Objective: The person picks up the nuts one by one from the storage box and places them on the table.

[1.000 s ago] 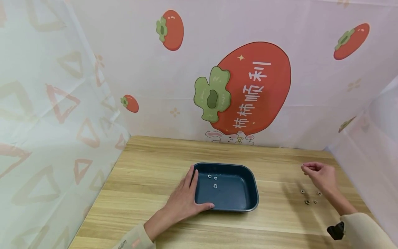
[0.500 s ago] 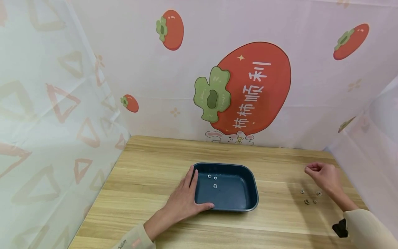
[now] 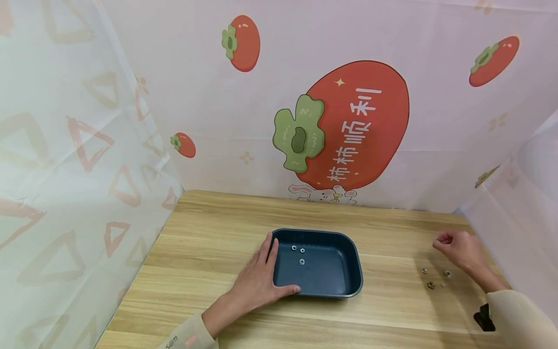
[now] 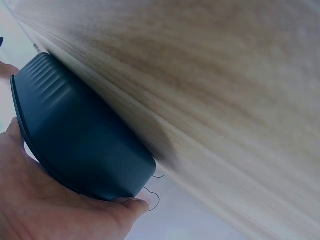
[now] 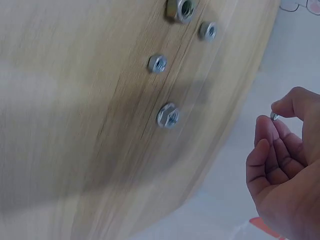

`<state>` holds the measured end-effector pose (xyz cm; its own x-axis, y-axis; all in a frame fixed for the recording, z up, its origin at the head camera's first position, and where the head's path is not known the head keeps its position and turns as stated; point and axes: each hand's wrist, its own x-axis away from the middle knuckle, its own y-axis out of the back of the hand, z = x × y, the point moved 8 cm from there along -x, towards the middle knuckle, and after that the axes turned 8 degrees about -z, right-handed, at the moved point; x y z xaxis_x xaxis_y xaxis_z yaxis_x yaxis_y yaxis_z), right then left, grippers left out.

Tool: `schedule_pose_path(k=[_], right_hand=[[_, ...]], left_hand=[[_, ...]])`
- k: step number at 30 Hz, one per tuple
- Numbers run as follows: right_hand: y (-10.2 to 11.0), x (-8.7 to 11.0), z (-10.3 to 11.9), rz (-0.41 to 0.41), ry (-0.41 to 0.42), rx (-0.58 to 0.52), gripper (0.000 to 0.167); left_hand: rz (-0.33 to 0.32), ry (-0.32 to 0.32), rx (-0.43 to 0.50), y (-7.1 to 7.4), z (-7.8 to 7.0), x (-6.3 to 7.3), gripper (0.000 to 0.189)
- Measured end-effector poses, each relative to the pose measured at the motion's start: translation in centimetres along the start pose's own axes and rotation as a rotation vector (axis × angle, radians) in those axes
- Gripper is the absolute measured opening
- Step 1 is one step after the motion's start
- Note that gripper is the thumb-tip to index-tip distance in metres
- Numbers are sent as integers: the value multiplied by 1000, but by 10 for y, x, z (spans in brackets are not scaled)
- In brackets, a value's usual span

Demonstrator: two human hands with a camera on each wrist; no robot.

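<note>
A dark blue rectangular pan (image 3: 324,274) sits mid-table with three small metal nuts (image 3: 302,261) on its floor, toward the back left. My left hand (image 3: 258,281) grips the pan's left side, its fingers at the left rim and the thumb over the front rim. The left wrist view shows the pan's outer wall (image 4: 80,135) against that palm. Raised above the table at the right, my right hand (image 3: 462,252) pinches a tiny nut (image 5: 274,115) between thumb and index finger. Below it several nuts lie loose, among them a flanged nut (image 5: 168,116) and a larger hex nut (image 5: 180,10).
The wood-grain table (image 3: 209,232) reaches back to a pale cloth backdrop (image 3: 209,97) printed with persimmons. Another cloth wall (image 3: 65,169) stands along the left side, and one more at the right. A black wrist device (image 3: 484,317) is on the right sleeve.
My right hand has drifted right and slightly nearer, still pinching the small nut. My left hand and the pan stay in place.
</note>
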<state>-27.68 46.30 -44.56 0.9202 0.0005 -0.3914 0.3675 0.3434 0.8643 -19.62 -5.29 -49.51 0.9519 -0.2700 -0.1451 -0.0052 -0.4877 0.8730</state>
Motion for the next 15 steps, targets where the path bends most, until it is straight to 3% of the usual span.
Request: schedule_pose_path(k=[15], right_hand=[[-11,-4,-7,202,59,75,9]], left_hand=[[2,5,-1,-1,-1,1,128]])
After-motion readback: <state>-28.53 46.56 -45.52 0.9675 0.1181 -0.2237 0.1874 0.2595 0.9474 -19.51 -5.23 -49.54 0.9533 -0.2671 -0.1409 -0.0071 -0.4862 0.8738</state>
